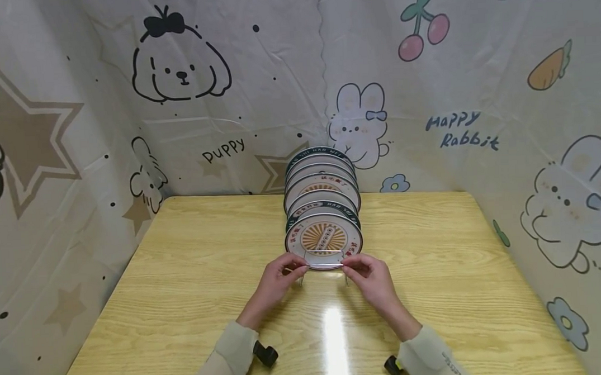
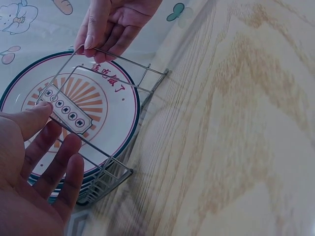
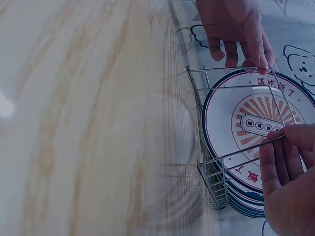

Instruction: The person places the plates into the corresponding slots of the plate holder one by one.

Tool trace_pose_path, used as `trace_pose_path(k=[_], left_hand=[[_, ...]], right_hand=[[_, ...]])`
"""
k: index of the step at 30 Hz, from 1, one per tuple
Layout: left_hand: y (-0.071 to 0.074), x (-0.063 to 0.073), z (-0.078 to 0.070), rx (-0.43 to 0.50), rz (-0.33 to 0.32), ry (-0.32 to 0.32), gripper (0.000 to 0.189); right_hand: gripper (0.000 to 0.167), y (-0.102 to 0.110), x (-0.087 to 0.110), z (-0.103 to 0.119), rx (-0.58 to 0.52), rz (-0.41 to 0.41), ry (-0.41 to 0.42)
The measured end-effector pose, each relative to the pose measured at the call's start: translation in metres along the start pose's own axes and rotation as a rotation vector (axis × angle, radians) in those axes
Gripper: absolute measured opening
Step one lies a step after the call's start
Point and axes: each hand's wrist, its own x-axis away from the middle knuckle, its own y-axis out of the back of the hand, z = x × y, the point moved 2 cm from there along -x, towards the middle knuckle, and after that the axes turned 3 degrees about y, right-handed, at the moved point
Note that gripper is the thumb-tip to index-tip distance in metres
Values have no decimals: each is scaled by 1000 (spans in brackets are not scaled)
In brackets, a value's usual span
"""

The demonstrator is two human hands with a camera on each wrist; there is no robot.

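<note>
A wire dish rack point(image 2: 113, 157) stands on the table with several round plates point(image 1: 302, 238) upright in a row, one behind another. The front plate point(image 3: 256, 108) is white with a dark green rim, an orange sunburst and red characters. My left hand point(image 1: 283, 273) pinches the left corner of the rack's front wire loop between thumb and fingers. On the opposite corner of that loop, my right hand point(image 1: 370, 274) pinches the wire the same way. Both hands are just in front of the nearest plate, and most of the rack is hidden behind the plates in the head view.
The wooden table point(image 1: 207, 253) runs out to both sides of the rack. Behind it and along the sides hangs a cloth point(image 1: 276, 99) printed with cartoon animals and stars. A bright reflection lies on the table in front of the rack.
</note>
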Motion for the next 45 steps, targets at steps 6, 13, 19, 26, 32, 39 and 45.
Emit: trace_pose_path(k=[6, 13, 19, 26, 32, 39, 45], left_hand=[[1, 1, -1, -9, -5, -18, 7], [0, 5, -3, -65, -5, 7, 12], [20, 14, 3, -242, -21, -55, 22], [93, 29, 29, -651, -111, -226, 44], [183, 34, 50, -1056, -151, -233, 64], [260, 32, 45, -1304, -207, -256, 76], [293, 26, 30, -1338, -305, -332, 73]], right_hand=[[13, -1, 0, 0, 10, 3, 1], [19, 3, 2, -3, -14, 40, 11], [30, 23, 8, -6, 58, 204, 127], [38, 82, 16, -8, 458, 275, 257], [63, 149, 6, -7, 745, 315, 101], [79, 208, -23, -1, 1151, 207, 142], [86, 229, -44, 17, 1359, 65, 281]])
